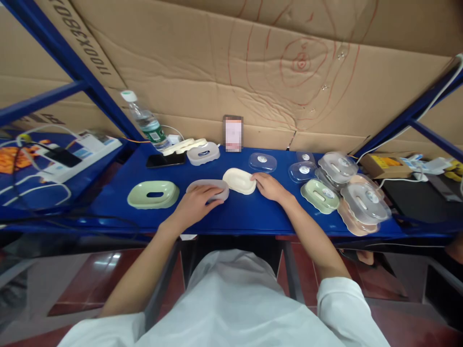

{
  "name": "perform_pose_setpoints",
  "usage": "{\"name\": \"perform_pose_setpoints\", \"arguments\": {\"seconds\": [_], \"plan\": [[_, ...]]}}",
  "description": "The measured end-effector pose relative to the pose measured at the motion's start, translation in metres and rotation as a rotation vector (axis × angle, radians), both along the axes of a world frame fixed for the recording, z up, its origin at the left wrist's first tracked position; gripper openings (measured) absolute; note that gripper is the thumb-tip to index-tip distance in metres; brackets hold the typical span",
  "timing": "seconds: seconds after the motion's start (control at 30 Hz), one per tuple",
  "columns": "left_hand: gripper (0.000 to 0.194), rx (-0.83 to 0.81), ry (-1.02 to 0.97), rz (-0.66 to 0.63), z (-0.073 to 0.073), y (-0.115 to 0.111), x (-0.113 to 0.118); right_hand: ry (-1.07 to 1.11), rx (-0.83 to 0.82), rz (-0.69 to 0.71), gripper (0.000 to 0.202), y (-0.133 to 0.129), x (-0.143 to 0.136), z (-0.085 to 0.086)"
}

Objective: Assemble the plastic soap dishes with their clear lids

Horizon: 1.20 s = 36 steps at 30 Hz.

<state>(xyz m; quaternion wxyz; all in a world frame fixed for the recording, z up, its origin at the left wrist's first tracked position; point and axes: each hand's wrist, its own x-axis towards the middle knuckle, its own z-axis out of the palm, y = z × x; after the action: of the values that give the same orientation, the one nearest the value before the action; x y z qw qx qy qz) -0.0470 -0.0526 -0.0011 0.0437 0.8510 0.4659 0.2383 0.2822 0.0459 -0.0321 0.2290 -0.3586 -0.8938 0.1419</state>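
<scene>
My left hand rests over a greyish oval dish, its fingers bent round the near side and partly hiding it. A cream oval dish lies just to the right, tilted slightly; my right hand pinches its right end between thumb and fingers. The two dishes meet or nearly meet at their neighbouring ends. Left of my left hand sits a green oval dish with a dark slot in its middle. Behind stands a pale grey dish with a similar slot.
Clear lids lie behind my right hand. Several lidded dishes are stacked at the right. A water bottle, a dark phone and cream pieces stand or lie at the back left. Cardboard walls the blue table.
</scene>
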Motion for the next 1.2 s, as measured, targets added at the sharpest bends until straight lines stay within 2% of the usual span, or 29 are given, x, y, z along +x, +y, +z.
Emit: {"name": "perform_pose_setpoints", "arguments": {"seconds": [0.1, 0.2, 0.3, 0.37, 0.43, 0.53, 0.63, 0.73, 0.83, 0.9, 1.07, 1.2], "plan": [[0.037, 0.142, -0.083, -0.007, 0.009, 0.026, 0.038, 0.035, -0.006, -0.029, 0.051, 0.002, 0.003, -0.001], [0.034, 0.086, 0.028, -0.109, 0.006, 0.051, 0.08, 0.125, -0.061, -0.109, 0.06, 0.004, 0.007, 0.003], [0.035, 0.037, 0.069, -0.207, 0.0, 0.065, 0.1, 0.198, -0.066, -0.205, 0.056, 0.004, 0.014, 0.012], [0.04, 0.02, 0.086, -0.299, 0.001, 0.071, 0.094, 0.187, -0.028, -0.215, 0.053, 0.002, 0.017, 0.019], [0.047, 0.004, 0.111, -0.368, 0.006, 0.078, 0.078, 0.121, -0.024, -0.162, 0.055, -0.001, 0.017, 0.023], [0.063, -0.06, 0.164, -0.31, 0.008, 0.095, 0.047, -0.016, -0.073, -0.094, 0.066, -0.008, 0.011, 0.021], [0.058, -0.21, 0.119, -0.297, -0.003, 0.109, 0.029, -0.123, -0.085, -0.077, 0.087, -0.013, 0.003, 0.016], [0.056, -0.247, 0.038, -0.297, -0.018, 0.112, 0.025, -0.193, -0.054, -0.064, 0.078, -0.015, -0.003, 0.014], [0.057, -0.248, 0.051, -0.273, -0.023, 0.107, 0.028, -0.255, -0.021, -0.076, 0.069, -0.013, -0.002, 0.017], [0.055, -0.25, 0.057, -0.253, -0.02, 0.103, 0.03, -0.261, 0.011, -0.138, 0.066, -0.006, 0.004, 0.018], [0.056, -0.203, -0.009, -0.232, -0.009, 0.101, 0.03, -0.228, 0.043, -0.512, 0.069, 0.019, 0.033, 0.008], [0.078, -0.226, -0.081, -0.129, -0.007, 0.104, 0.032, -0.104, 0.009, -0.543, 0.071, 0.024, 0.04, 0.003]]}}
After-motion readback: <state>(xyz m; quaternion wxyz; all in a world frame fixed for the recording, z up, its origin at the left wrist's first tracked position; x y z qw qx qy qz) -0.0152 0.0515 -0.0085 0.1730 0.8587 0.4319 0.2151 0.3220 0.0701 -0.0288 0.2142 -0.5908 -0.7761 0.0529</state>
